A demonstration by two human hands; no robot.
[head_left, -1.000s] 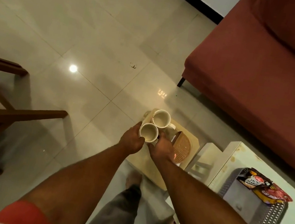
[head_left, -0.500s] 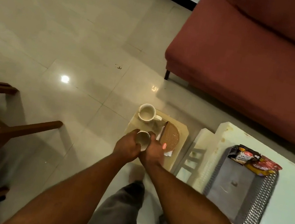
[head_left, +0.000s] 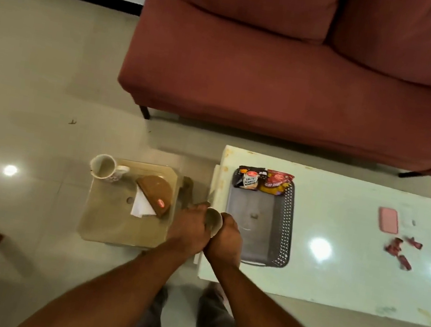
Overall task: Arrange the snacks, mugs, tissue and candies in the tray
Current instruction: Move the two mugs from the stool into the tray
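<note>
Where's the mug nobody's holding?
Head view, left: the free mug sits at the far-left corner of the small table, left of the brown tissue holder.

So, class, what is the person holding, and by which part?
A mug, gripped round its sides between the left hand and right hand; its handle is hidden.

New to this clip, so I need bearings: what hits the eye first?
Both hands, left hand and right hand, cup a white mug at centre, just left of the grey tray on the white table. Two snack packets lie at the tray's far end; a red sofa fills the background.
</note>
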